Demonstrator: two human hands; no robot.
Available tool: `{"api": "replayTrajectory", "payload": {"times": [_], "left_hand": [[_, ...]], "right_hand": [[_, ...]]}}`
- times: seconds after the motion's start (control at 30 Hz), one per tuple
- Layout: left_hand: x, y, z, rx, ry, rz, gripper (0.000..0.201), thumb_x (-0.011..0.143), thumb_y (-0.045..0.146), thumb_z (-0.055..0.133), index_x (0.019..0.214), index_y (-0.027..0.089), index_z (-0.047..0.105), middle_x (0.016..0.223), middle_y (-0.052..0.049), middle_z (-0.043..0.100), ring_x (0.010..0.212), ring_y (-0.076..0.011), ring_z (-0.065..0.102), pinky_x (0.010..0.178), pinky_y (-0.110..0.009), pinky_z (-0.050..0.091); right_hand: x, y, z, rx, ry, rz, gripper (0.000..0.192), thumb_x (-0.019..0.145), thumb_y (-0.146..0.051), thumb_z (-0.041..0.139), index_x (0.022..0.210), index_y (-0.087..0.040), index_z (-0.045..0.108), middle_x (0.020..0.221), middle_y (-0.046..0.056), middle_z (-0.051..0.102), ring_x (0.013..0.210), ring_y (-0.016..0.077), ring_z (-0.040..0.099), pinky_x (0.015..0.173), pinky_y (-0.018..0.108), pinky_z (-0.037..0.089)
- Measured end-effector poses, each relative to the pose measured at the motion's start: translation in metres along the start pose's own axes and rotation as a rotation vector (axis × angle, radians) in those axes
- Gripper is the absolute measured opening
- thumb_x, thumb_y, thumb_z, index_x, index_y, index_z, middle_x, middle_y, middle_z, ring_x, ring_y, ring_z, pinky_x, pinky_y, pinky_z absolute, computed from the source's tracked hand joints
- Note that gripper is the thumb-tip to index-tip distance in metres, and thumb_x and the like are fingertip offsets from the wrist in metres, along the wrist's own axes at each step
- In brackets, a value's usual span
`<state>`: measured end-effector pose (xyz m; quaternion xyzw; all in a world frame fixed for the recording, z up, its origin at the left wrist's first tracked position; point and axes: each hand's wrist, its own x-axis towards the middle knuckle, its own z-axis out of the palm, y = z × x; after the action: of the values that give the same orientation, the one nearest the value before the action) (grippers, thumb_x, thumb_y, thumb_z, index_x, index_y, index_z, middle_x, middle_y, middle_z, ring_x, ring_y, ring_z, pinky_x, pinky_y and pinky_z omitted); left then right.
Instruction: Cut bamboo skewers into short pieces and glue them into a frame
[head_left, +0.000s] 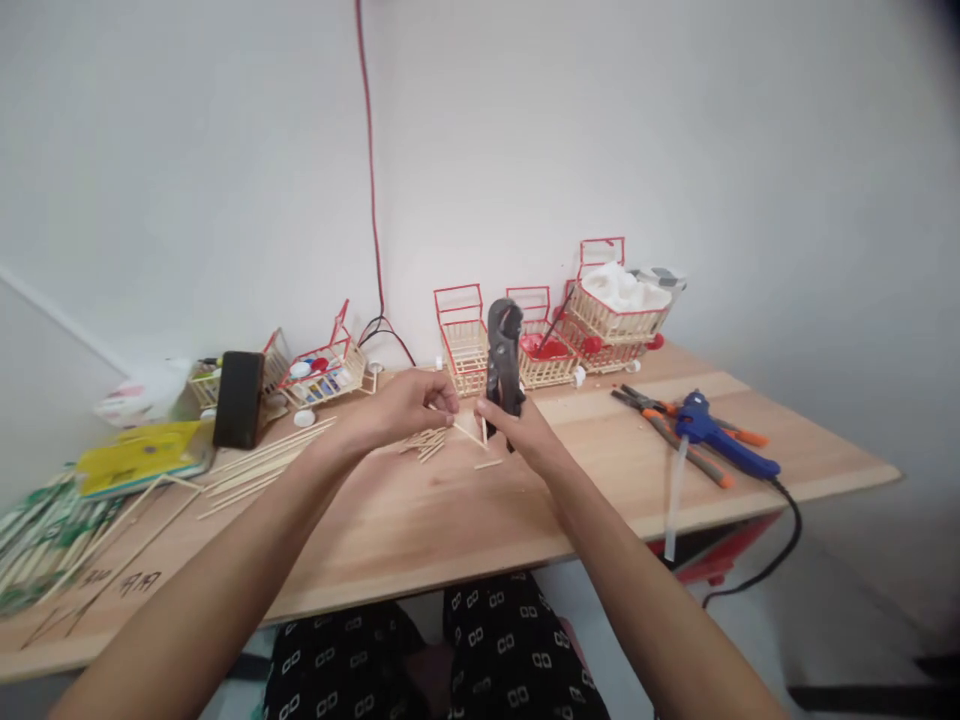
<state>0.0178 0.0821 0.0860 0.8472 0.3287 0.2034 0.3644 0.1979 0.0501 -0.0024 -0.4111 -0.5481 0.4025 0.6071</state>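
My left hand [411, 405] is closed in a pinch on a thin wooden stick [471, 436], which slants down to the right. My right hand [531, 432] is wrapped round a black hand tool [504, 350] with a rounded head, standing upright; its exact kind is unclear. A short stick [484, 430] hangs below my right thumb, and its lower end meets the tip of the slanting stick. Beneath my left hand lies a small pile of short cut sticks [427, 443]. One loose short stick [488, 464] rests on the wooden table [405, 530].
Miniature stick carts with red handles [461, 340] line the wall. To the right lie orange-handled pliers [675, 440] and a blue glue gun [712, 435] with a black cord. Long sticks [255, 465], a phone [238, 400] and a yellow packet [142, 460] are at left.
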Motion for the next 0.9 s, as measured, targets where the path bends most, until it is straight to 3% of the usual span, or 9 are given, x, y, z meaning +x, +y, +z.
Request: {"api": "replayTrajectory", "payload": {"times": [0.2,0.33,0.47,0.7,0.9], "left_hand": [[0.006,-0.020,0.012,-0.191,0.157,0.021,0.014,0.062,0.017,0.068,0.071,0.014,0.058,0.056,0.005,0.051,0.051,-0.0066,0.045,0.049,-0.017,0.032],[0.012,-0.033,0.022,-0.432,0.228,-0.047,0.024,0.061,0.020,0.073,0.076,0.013,0.056,0.061,0.003,0.055,0.052,-0.0067,0.049,0.050,-0.018,0.037],[0.015,-0.041,0.035,-0.589,0.274,-0.080,0.028,0.060,0.022,0.075,0.079,0.012,0.057,0.065,0.001,0.058,0.055,-0.0083,0.055,0.053,-0.021,0.043],[0.017,-0.052,0.052,-0.743,0.416,-0.133,0.024,0.060,0.020,0.075,0.075,0.011,0.058,0.064,0.001,0.060,0.055,-0.0070,0.055,0.054,-0.020,0.044],[0.012,-0.057,0.056,-0.750,0.458,-0.158,0.021,0.064,0.018,0.073,0.078,0.011,0.059,0.063,0.001,0.060,0.053,-0.0066,0.054,0.050,-0.018,0.041]], "right_hand": [[0.000,0.007,0.009,-0.138,-0.190,-0.031,0.026,0.074,-0.042,0.067,0.068,-0.018,0.058,0.053,-0.005,0.052,0.050,0.0110,0.047,0.050,0.023,0.038],[0.002,0.013,0.009,-0.165,-0.143,-0.057,0.024,0.072,-0.040,0.068,0.067,-0.018,0.059,0.057,-0.004,0.054,0.054,0.0113,0.048,0.053,0.023,0.039],[0.002,0.019,0.009,-0.136,-0.109,0.022,0.026,0.070,-0.042,0.069,0.073,-0.017,0.063,0.057,-0.003,0.057,0.052,0.0124,0.051,0.052,0.025,0.042],[0.002,0.026,0.010,-0.138,-0.080,0.101,0.026,0.072,-0.042,0.069,0.074,-0.016,0.066,0.054,-0.002,0.057,0.051,0.0127,0.051,0.053,0.026,0.044],[0.003,0.034,0.009,-0.160,-0.083,0.112,0.026,0.071,-0.041,0.070,0.074,-0.016,0.067,0.056,-0.002,0.059,0.051,0.0120,0.050,0.054,0.025,0.042]]}}
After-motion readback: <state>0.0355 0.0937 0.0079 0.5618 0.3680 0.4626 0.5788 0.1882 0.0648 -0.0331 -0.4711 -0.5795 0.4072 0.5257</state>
